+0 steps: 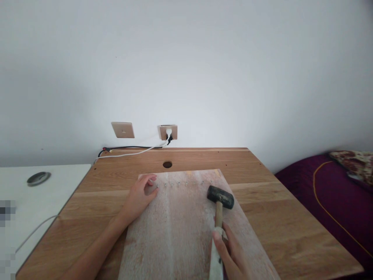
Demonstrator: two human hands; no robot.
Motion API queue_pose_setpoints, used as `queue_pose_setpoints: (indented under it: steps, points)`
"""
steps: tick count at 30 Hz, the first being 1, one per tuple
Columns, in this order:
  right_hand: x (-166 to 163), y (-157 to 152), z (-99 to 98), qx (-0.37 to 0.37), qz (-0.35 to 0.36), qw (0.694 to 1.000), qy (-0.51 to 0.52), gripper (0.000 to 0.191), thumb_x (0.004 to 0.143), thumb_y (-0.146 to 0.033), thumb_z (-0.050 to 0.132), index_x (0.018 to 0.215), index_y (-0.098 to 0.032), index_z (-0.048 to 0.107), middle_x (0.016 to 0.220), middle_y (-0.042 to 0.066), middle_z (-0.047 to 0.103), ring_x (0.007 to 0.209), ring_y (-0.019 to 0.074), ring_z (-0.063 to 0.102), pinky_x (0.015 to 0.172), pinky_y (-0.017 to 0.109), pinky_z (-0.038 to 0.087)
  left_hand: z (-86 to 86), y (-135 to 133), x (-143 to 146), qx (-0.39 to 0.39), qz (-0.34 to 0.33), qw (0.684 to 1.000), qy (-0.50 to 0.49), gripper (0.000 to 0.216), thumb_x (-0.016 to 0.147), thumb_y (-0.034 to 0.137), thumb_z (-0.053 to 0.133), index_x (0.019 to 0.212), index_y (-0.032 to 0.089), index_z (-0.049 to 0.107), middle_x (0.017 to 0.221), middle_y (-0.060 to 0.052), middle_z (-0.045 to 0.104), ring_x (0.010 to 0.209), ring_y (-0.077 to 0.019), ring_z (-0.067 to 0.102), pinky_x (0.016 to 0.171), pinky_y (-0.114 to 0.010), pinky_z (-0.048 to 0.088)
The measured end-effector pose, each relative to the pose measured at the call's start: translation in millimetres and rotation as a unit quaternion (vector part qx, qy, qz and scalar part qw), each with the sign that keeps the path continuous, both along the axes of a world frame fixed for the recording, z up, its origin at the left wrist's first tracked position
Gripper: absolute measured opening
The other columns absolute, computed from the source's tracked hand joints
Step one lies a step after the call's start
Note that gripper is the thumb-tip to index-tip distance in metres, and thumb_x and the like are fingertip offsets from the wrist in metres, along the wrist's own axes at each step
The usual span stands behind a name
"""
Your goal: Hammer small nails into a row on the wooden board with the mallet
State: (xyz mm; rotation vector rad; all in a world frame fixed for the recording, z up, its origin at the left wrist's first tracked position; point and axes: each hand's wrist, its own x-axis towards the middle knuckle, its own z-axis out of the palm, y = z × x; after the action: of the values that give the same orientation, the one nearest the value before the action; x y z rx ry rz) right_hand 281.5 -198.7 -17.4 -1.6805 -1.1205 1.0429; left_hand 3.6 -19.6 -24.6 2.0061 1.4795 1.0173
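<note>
A pale whitewashed board (180,225) lies on the wooden desk (262,202). A row of small nails (177,184) runs along its far edge. My left hand (140,198) rests on the board's far left corner, thumb and forefinger pinched at the leftmost nail (157,187). My right hand (230,252) is wrapped round the wooden handle of a mallet with a black head (220,196). The mallet head hovers over the right side of the board, apart from the nails.
A round cable hole (167,164) sits in the desk behind the board. Two wall plates (122,130), one with plugged cables (168,135), are on the white wall. A white table (37,194) adjoins on the left, a maroon bed (326,194) on the right.
</note>
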Motion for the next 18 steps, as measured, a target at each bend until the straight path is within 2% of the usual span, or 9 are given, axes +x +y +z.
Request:
queue_pose_setpoints:
  steps: [2,4,6,9,12,14,15,16,18]
  points:
    - [-2,1,-3.0,-0.008,-0.035,0.999,-0.015,0.089,0.094,-0.076,0.050,0.160,-0.021,0.026,0.076,0.001,0.072,0.066,0.0233,0.072,0.067,0.034,0.060,-1.0,0,0,0.004,0.000,1.000,0.003,0.030,0.081,0.027,0.066,0.110,0.022,0.065,0.102,-0.004,0.070,0.090,-0.0212,0.068,0.087,-0.040,0.058]
    - [-5,2,-6.9,0.001,-0.025,0.997,-0.076,0.092,0.093,-0.075,0.053,0.161,-0.020,0.024,0.067,-0.004,0.067,0.055,0.0217,0.067,0.058,0.031,0.056,-1.0,1,1,0.010,0.000,1.000,0.007,0.029,0.082,0.027,0.065,0.110,0.022,0.065,0.104,-0.005,0.070,0.092,-0.0216,0.069,0.087,-0.040,0.058]
    - [-8,5,-11.3,0.021,0.012,0.989,-0.143,0.079,0.095,-0.075,0.049,0.152,-0.020,0.042,0.059,-0.005,0.061,0.047,0.0206,0.062,0.051,0.030,0.050,1.2,0,0,0.019,-0.002,1.000,0.012,0.027,0.084,0.028,0.064,0.111,0.023,0.066,0.106,-0.005,0.070,0.096,-0.0226,0.069,0.088,-0.040,0.058]
    - [-13,10,-16.6,0.078,0.058,0.972,-0.212,0.064,0.098,-0.074,0.043,0.125,-0.021,0.066,0.057,0.000,0.062,0.049,0.0222,0.064,0.054,0.031,0.052,7.6,-9,-7,0.029,-0.006,0.999,0.025,0.023,0.087,0.029,0.060,0.108,0.024,0.069,0.096,-0.004,0.070,0.094,-0.0238,0.069,0.088,-0.042,0.058]
    - [-7,8,-17.7,0.120,0.080,0.956,-0.257,0.057,0.102,-0.067,0.040,0.124,-0.022,0.068,0.063,0.003,0.068,0.054,0.0228,0.068,0.057,0.032,0.056,10.7,-34,-28,0.048,-0.024,0.996,0.072,0.020,0.092,0.030,0.056,0.104,0.027,0.072,0.092,-0.003,0.074,0.094,-0.0249,0.071,0.089,-0.042,0.059]
    - [10,2,-16.8,0.132,0.084,0.943,-0.293,0.049,0.105,-0.059,0.043,0.132,-0.024,0.065,0.068,0.002,0.071,0.054,0.0214,0.068,0.055,0.030,0.056,7.4,-59,-48,0.069,-0.031,0.989,0.127,0.021,0.096,0.034,0.055,0.107,0.031,0.072,0.105,-0.003,0.078,0.103,-0.0272,0.073,0.094,-0.045,0.059]
    - [22,-2,-16.5,0.142,0.086,0.934,-0.317,0.045,0.105,-0.054,0.046,0.134,-0.025,0.064,0.072,0.003,0.072,0.056,0.0211,0.069,0.055,0.030,0.057,4.1,-73,-58,0.077,-0.014,0.985,0.152,0.023,0.097,0.036,0.055,0.111,0.033,0.072,0.111,-0.002,0.078,0.107,-0.0282,0.073,0.096,-0.046,0.060]
    - [36,-6,-16.6,0.160,0.084,0.921,-0.346,0.040,0.105,-0.049,0.049,0.134,-0.026,0.065,0.078,0.004,0.075,0.062,0.0218,0.072,0.059,0.030,0.059,0.1,-87,-67,0.086,0.002,0.982,0.166,0.026,0.097,0.038,0.056,0.118,0.036,0.070,0.117,0.000,0.078,0.108,-0.0288,0.074,0.097,-0.048,0.060]
    - [64,-15,-19.1,0.221,0.121,0.883,-0.397,0.039,0.104,-0.040,0.054,0.139,-0.026,0.063,0.104,0.008,0.080,0.093,0.0269,0.078,0.079,0.035,0.063,-8.5,-111,-80,0.082,-0.001,0.981,0.175,0.033,0.097,0.040,0.057,0.129,0.041,0.066,0.133,0.003,0.073,0.114,-0.0275,0.074,0.096,-0.044,0.063]
